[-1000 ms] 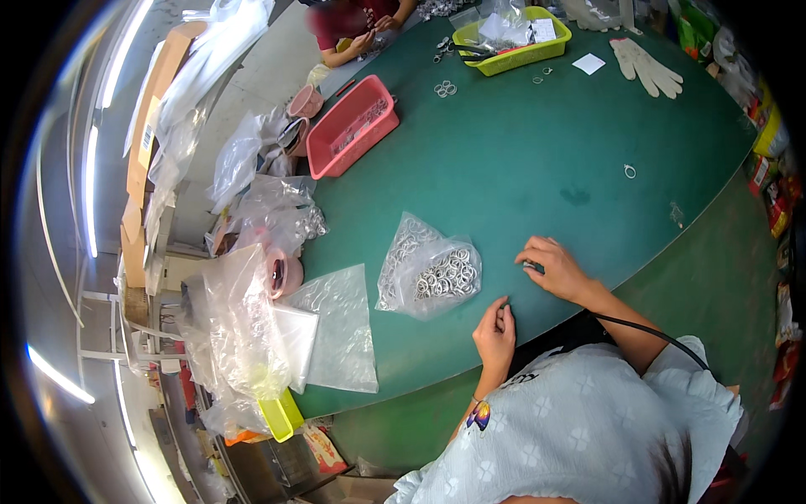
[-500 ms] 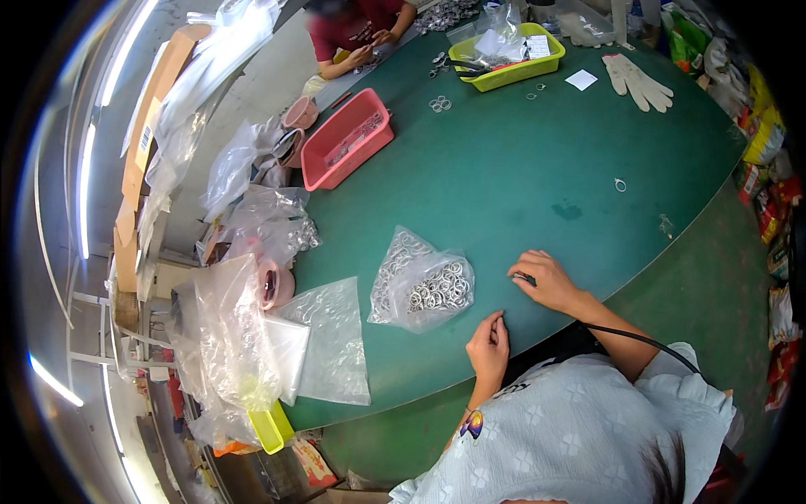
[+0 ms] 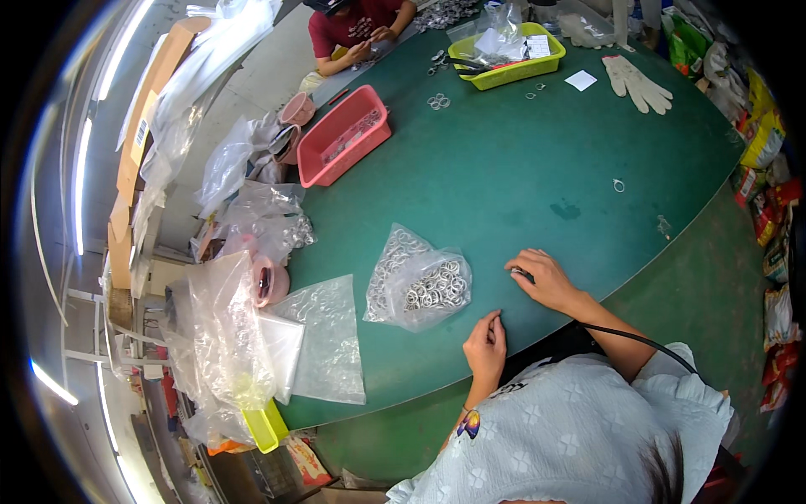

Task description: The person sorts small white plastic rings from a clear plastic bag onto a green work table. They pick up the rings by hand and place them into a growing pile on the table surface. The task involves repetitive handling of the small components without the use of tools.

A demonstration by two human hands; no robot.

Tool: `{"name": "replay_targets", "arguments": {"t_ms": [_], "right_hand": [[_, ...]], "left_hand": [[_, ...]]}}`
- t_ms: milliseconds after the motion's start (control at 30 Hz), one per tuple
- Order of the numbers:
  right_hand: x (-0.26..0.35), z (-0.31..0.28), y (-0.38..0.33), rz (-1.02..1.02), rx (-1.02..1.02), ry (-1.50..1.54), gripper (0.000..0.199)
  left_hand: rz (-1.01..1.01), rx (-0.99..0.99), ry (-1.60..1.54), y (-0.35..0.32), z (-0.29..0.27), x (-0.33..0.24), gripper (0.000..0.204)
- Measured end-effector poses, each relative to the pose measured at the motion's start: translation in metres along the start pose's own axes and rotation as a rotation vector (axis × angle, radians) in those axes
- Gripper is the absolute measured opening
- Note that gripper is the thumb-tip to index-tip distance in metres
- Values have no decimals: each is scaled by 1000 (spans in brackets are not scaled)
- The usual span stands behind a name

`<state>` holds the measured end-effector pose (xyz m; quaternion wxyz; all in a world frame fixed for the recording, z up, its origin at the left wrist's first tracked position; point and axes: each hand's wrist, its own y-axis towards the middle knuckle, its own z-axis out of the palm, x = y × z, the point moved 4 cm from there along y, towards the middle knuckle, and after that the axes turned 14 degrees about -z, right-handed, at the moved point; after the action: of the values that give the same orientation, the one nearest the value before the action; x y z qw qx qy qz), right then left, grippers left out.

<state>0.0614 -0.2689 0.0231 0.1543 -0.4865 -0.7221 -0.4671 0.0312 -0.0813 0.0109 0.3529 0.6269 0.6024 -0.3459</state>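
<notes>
My right hand (image 3: 544,279) rests on the green table, fingers curled around a small black piece (image 3: 522,275) whose kind I cannot make out. A black cable (image 3: 642,338) runs along my right forearm; whether it joins that piece is hidden. Closer to the table edge, my left hand (image 3: 485,346) is closed with its fingers bent inward, and what they hold, if anything, does not show. Left of both hands, touching neither, lies a clear plastic bag (image 3: 388,290) full of silvery metal rings (image 3: 438,286).
Flat clear plastic bags (image 3: 327,344) lie at the left, near a pink cup (image 3: 273,286). Farther off are a pink basin (image 3: 344,139), a yellow-green basin (image 3: 512,74), a white glove (image 3: 635,84) and a single ring (image 3: 619,186). A co-worker (image 3: 353,32) sits at the far side.
The whole view has shifted very slightly left. Both my hands keep their places and grips. Across the table, the co-worker's head has come lower into view.
</notes>
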Motion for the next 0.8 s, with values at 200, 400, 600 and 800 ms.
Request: {"name": "replay_targets", "arguments": {"t_ms": [200, 400, 600, 800], "right_hand": [[0, -3, 1, 50, -95, 77, 19], [-3, -2, 0, 38, -106, 101, 21], [-6, 0, -1, 65, -101, 144, 22], [-5, -5, -1, 45, -191, 46, 17]], "left_hand": [[-20, 2, -16, 0, 1, 7, 14], [15, 4, -3, 1, 0, 0, 14], [20, -1, 2, 1, -1, -1, 14], [29, -13, 18, 0, -2, -4, 14]]}}
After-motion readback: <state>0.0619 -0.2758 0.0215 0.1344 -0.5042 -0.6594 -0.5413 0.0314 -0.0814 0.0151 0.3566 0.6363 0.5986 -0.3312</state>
